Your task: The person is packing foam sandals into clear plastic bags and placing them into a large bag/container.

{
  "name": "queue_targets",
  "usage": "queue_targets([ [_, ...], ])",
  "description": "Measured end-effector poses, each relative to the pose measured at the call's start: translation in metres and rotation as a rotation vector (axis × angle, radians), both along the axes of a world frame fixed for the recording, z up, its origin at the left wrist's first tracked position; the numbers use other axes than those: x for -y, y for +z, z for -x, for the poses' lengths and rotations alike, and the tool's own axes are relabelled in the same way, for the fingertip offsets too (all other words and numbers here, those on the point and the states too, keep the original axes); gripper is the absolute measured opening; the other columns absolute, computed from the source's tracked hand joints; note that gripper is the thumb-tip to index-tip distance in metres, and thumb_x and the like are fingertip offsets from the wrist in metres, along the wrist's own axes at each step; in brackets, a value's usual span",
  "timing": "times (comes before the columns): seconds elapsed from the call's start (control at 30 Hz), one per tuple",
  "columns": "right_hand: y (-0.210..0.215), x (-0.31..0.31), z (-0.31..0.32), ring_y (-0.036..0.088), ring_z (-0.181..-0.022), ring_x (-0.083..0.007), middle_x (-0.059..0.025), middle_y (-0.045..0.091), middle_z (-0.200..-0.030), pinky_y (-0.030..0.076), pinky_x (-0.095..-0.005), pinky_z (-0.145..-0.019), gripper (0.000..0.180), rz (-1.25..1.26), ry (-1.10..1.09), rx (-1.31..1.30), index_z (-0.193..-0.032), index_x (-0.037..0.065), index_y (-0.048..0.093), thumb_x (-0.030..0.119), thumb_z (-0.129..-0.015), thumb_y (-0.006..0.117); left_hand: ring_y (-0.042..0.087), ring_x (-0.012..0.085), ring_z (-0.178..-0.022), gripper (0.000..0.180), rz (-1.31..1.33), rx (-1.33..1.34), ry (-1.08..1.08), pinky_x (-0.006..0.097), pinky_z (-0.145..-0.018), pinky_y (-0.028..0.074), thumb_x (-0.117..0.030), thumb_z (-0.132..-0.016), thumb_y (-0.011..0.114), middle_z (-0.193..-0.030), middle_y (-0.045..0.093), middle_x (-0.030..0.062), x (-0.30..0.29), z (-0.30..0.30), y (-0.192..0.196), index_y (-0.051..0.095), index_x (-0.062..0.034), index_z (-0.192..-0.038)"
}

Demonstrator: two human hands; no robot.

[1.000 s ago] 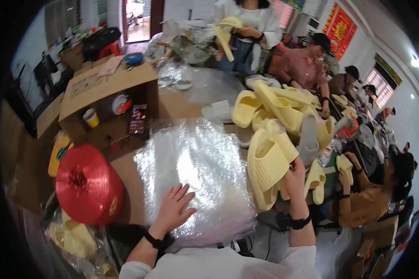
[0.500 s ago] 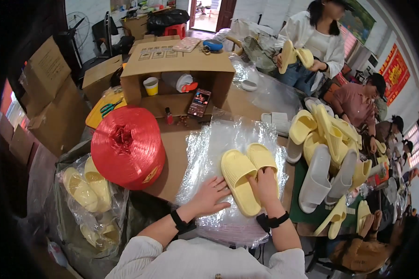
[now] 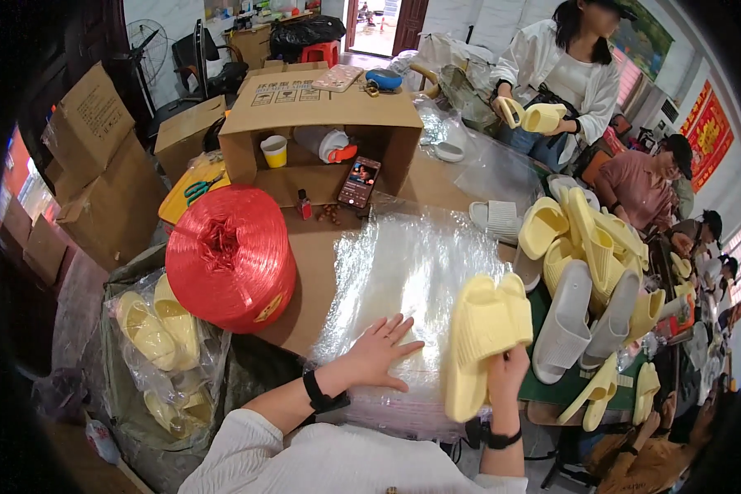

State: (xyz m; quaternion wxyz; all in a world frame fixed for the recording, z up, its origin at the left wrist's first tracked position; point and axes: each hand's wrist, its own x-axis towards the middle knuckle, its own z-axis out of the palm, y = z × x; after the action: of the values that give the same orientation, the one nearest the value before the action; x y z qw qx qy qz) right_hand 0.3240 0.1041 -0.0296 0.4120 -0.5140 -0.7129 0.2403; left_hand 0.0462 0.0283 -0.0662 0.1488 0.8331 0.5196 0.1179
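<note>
The left hand (image 3: 380,354) lies flat on a stack of shiny clear plastic (image 3: 407,263), with its fingers spread wide and nothing in its grip. The right hand (image 3: 509,375) is at about three o'clock from it and has a pair of yellow slippers (image 3: 484,337) in its grip. The two slippers are pressed together and tipped up, their long sides running from about twelve to six o'clock. They are over the plastic's three o'clock side; I cannot tell if they touch it. The right hand holds them at their four o'clock side, and some of its fingers are hidden. Each wrist wears a dark band.

At two o'clock from the right hand, two gray slippers (image 3: 561,321) lean near each other. At one o'clock from it is a heap of yellow slippers (image 3: 597,247). Farther off, near twelve o'clock, a person in a white shirt (image 3: 519,70) holds more yellow slippers (image 3: 543,118).

At ten o'clock from the left hand sits a big red roll of string (image 3: 239,272). At nine o'clock are yellow slippers in clear bags (image 3: 152,333). At twelve o'clock a phone (image 3: 359,183) leans by the open cardboard box (image 3: 284,103), which has a white and yellow cup (image 3: 274,152) inside.
</note>
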Motion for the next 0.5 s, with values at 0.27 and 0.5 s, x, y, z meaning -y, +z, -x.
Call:
queue_targets([
  [0.27,0.003,0.081,-0.061,0.065,-0.101,-0.0194,-0.0123,0.067,-0.115,0.051,-0.0328,-0.088,0.028,0.042,-0.141,-0.287,-0.112,-0.009,0.064,0.012,-0.095,0.06,0.025,0.0433,-0.144,0.065,-0.1,0.084,0.015,0.054,-0.115,0.025,-0.051,-0.093,0.059,-0.156,0.028,0.025,-0.018,-0.021,-0.003,0.046,-0.0131,-0.144],
  [0.5,-0.012,0.116,-0.099,0.066,-0.102,-0.0204,-0.0154,0.067,-0.118,0.056,-0.0327,-0.085,0.039,0.349,-0.145,-0.804,-0.129,-0.005,0.054,0.003,-0.092,0.063,0.059,0.0419,-0.108,0.035,0.085,0.574,0.249,0.043,-0.093,0.048,-0.027,-0.101,0.047,-0.115,0.064,0.0231,-0.035,-0.021,0.023,0.066,-0.002,-0.117],
])
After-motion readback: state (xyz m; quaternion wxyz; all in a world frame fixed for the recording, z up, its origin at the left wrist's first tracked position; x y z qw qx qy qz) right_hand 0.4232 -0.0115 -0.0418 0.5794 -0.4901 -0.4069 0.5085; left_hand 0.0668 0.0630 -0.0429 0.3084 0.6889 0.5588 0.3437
